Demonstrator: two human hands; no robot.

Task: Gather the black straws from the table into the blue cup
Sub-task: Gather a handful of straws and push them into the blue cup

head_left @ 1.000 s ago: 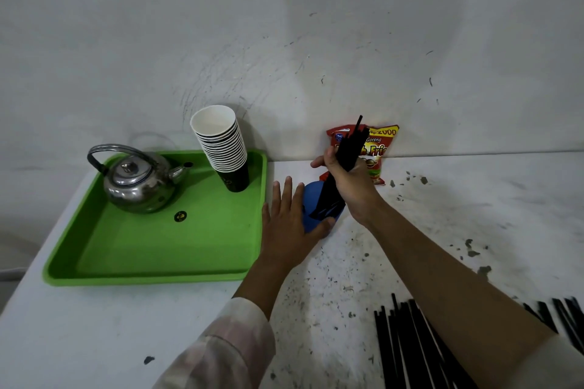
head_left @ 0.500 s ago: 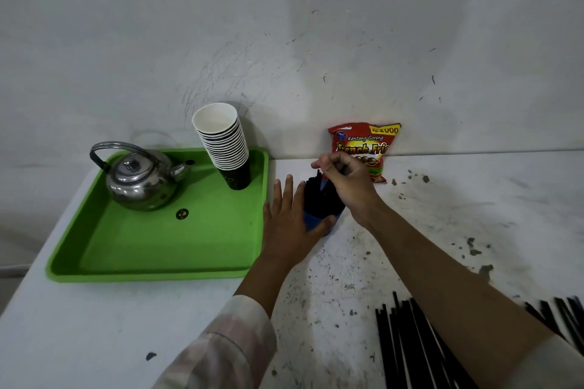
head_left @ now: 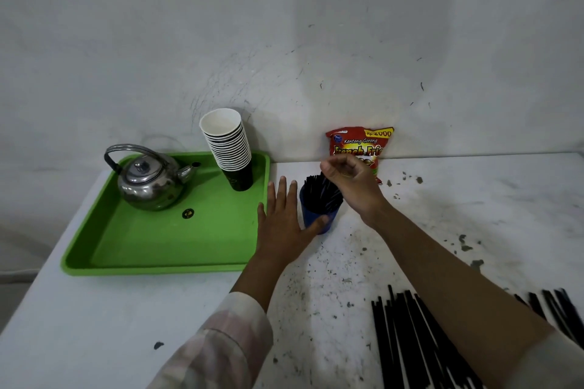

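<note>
- Left hand (head_left: 282, 220), fingers straight, steadied the blue cup (head_left: 318, 217).
- Right hand (head_left: 350, 184), loosely curled, hovered over the cup's black straws (head_left: 322, 192), gripping nothing.
- More straws (head_left: 410, 341) lay on the table (head_left: 474, 215).

Counts on the counter (head_left: 474, 215)

One blue cup (head_left: 317, 219) holds a bundle of black straws (head_left: 322, 191) too tightly packed to count. More loose straws (head_left: 410, 341) lie in a heap at the near right, again too many and too overlapped to number. One green tray (head_left: 158, 265) carries one metal kettle (head_left: 148, 181) and one stack of paper cups (head_left: 229, 148), roughly fifteen rims showing. One red snack bag (head_left: 358, 144). Two hands: left hand (head_left: 282, 224), right hand (head_left: 350, 181).
</note>
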